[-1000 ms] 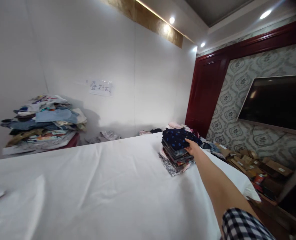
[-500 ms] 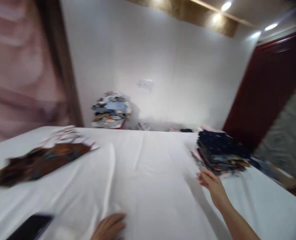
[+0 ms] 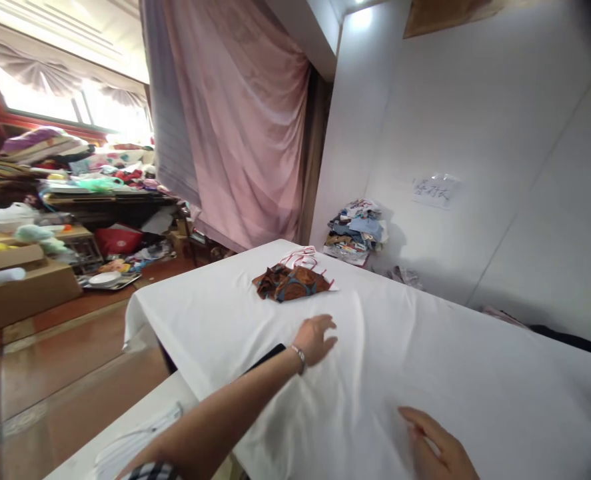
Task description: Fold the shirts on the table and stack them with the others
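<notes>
1. Head view. Left hand (image 3: 316, 339) stretched out over the white sheet (image 3: 425, 373), palm down, fingers loosely spread, holding nothing. A bracelet (image 3: 300, 357) sits on its wrist.
2. Right hand (image 3: 438, 448) at the lower edge, flat on the sheet, fingers extended, empty; well apart from the left hand.
3. Brown patterned garment (image 3: 289, 283) lies crumpled on the sheet beyond the left hand's fingertips, near but not touched.
4. Red-and-white cloth (image 3: 302, 257) lies just behind the garment, farther from the left hand, touching or overlapping it; cannot tell which.
5. Dark flat object (image 3: 268, 355), possibly a phone, lies on the sheet just beside the left wrist, partly hidden by the forearm.
6. Pile of mixed clothes (image 3: 358, 229) against the white wall, far beyond the left hand.
7. Paper sign (image 3: 435, 191) on the wall, above and right of the pile; writing unreadable.
8. Pink curtain (image 3: 235, 120) hangs far beyond the left hand, to its left.
</notes>
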`<state>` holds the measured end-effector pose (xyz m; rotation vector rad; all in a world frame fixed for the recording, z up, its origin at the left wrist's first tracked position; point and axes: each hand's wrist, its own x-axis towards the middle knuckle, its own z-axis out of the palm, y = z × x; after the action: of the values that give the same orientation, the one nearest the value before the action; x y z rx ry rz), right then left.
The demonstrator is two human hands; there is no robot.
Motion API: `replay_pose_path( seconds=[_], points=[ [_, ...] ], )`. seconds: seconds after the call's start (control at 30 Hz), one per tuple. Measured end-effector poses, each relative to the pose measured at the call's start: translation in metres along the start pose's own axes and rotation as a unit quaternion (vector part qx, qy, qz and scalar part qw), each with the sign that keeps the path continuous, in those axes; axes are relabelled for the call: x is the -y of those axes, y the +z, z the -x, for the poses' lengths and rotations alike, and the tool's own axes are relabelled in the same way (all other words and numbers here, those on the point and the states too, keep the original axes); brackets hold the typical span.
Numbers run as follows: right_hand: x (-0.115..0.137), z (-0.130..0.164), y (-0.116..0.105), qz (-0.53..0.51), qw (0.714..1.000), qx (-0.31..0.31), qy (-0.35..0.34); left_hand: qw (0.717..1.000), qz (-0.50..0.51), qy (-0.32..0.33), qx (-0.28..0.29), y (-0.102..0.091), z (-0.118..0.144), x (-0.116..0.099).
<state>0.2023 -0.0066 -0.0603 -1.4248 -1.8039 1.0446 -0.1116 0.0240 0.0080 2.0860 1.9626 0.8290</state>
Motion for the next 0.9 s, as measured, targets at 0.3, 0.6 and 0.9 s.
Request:
replay_pose_path(
  seconds=[0.3, 0.6, 0.9],
  points=[
    [-0.065, -0.019, 0.020, 0.094, 0.987, -0.073, -0.110, 0.959, -0.091, -0.258, -0.074, -0.041, -0.087, 0.125],
    [-0.053, -0.009, 0.019, 0.113, 0.987, -0.080, -0.087, 0.957, -0.036, -0.273, -0.096, -0.051, -0.110, 0.120],
    [-0.018, -0.004, 0.009, -0.272, 0.944, -0.181, 0.039, 0.987, 0.051, 0.147, -0.041, 0.023, -0.079, -0.099]
  ],
)
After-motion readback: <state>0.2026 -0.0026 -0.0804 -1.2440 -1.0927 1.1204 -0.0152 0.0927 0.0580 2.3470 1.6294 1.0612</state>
